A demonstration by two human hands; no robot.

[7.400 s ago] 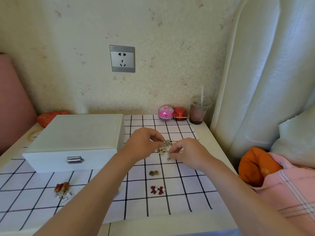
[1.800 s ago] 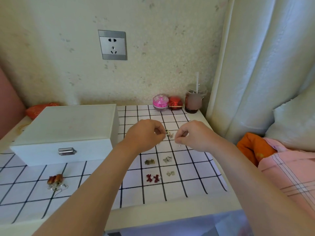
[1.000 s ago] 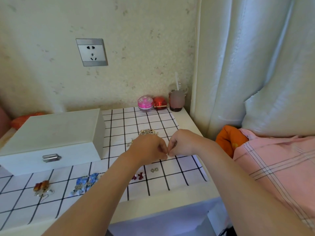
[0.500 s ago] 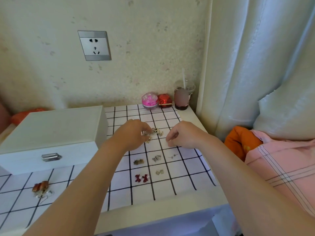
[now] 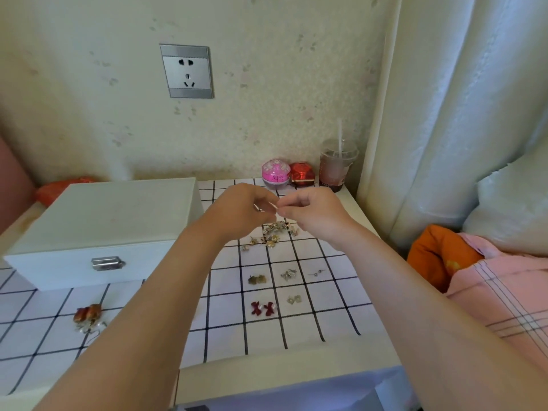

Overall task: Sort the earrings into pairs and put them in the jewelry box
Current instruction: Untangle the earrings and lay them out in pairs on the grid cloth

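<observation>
Head view: finds left hand (image 5: 241,210) and right hand (image 5: 315,213) risen off the earring pile (image 5: 275,234) on tabletop (image 5: 267,373), both grips pinched on one tiny earring (image 5: 277,207); jewelry box (image 5: 100,229) closed, pairing unfinished.

The left forearm (image 5: 166,292) and right forearm (image 5: 415,292) are bare along all that shows, as are the left grip (image 5: 240,209) and right grip (image 5: 314,213), plain bare hands. Pink cloth (image 5: 498,292) with thin dark check lines sits at the right edge; whether it is worn cannot be told
</observation>
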